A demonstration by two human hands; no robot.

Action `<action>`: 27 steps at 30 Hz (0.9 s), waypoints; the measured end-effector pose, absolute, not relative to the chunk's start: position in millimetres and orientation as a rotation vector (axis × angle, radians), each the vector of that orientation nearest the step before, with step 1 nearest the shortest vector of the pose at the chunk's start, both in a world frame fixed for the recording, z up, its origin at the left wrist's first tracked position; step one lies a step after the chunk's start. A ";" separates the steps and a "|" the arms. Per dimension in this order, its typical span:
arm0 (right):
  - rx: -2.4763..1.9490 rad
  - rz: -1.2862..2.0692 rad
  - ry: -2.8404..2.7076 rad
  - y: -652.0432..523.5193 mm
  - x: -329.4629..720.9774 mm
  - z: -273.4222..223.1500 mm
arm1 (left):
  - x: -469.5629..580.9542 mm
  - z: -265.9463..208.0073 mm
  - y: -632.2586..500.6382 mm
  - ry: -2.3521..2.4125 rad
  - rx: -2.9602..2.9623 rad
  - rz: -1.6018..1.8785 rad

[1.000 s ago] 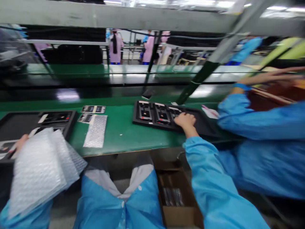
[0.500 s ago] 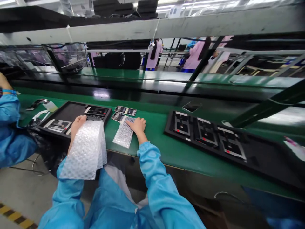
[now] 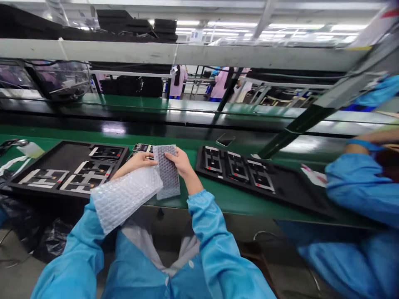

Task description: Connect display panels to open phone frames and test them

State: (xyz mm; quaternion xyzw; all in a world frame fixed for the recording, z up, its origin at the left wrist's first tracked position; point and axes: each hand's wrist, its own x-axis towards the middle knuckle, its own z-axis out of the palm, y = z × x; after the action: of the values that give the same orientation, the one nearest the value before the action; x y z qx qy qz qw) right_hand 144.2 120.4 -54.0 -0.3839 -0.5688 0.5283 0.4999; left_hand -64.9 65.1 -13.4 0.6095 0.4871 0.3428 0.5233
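My right hand (image 3: 181, 165) pinches the upper part of a bubble wrap pouch (image 3: 168, 180), raised above the green bench; something dark and flat shows through its bubbles. My left hand (image 3: 137, 162) is beside it, closed on several more bubble wrap pouches (image 3: 126, 197) that hang over my left forearm and look flat. The fingers of my left hand reach to the left side of the raised pouch; whether they touch it I cannot tell. Behind my hands lies an opened phone (image 3: 142, 147) with its insides showing, partly covered by the raised pouch.
To the left, a black tray (image 3: 67, 147) bears several dark phone parts. Another black tray (image 3: 289, 182) with similar parts (image 3: 237, 166) is on the right. A small bottle (image 3: 31, 148) stands far left. A co-worker's blue sleeve (image 3: 352, 187) is at the right edge.
My right hand has lifted the bubble wrap pouch off the bench. My left hand, with its pouches, has come in towards it. The view has turned right, bringing in a co-worker.
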 end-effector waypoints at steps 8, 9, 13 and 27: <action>-0.855 1.035 -1.471 139.0 167.3 -27.7 | -32.5 17.8 111.2 1.174 1.533 1.073; -0.848 1.009 -1.528 140.1 171.4 -25.6 | -30.7 20.4 112.3 1.179 1.533 1.111; -0.899 0.907 -1.608 145.6 182.5 -31.8 | -23.5 20.6 112.0 1.241 1.525 1.255; -1.462 0.679 -1.684 92.7 165.1 -117.1 | -25.7 73.4 97.7 1.344 1.392 1.446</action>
State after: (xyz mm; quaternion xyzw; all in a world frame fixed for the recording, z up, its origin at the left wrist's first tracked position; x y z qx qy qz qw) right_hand 165.1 92.7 -117.1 -0.5764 -0.6638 0.2678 0.3941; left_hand -25.7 97.7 73.4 0.5387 0.5202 0.5597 0.3549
